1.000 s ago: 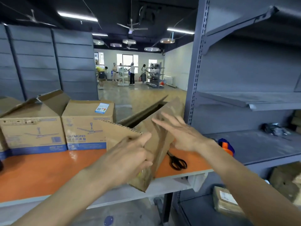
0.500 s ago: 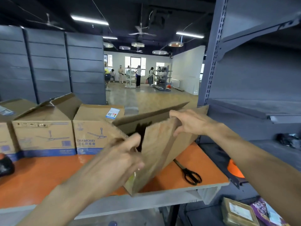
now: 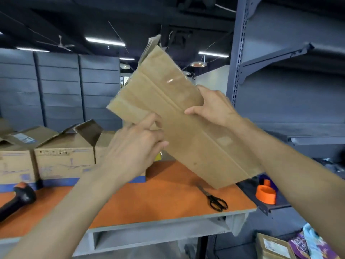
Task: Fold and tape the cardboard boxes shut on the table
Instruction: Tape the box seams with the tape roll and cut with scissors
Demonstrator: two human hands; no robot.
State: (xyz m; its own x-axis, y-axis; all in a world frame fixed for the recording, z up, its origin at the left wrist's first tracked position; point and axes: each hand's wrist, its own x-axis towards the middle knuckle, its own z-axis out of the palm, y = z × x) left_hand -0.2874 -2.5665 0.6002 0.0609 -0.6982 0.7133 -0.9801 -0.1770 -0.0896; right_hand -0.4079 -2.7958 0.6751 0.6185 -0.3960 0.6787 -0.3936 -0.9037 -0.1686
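Note:
A long plain cardboard box (image 3: 186, 128) is lifted off the orange table (image 3: 158, 200) and tilted, its taped face toward me with a strip of clear tape along the middle seam. My right hand (image 3: 212, 107) grips its upper right edge, thumb on the face. My left hand (image 3: 138, 146) holds its lower left edge, fingers curled against the cardboard. Printed fan boxes (image 3: 63, 156) stand at the table's back left, one with its flaps open. An orange tape dispenser (image 3: 266, 193) sits on the shelf at the right.
Black scissors (image 3: 214, 200) lie near the table's right front corner. A black handheld scanner (image 3: 16, 199) lies at the left edge. Grey metal shelving (image 3: 280, 90) stands close on the right, with parcels (image 3: 274, 247) on the floor below it.
The box has gone from resting on the table to raised and turned, taped face toward me. Both hands shifted to its edges, and my view swung upward.

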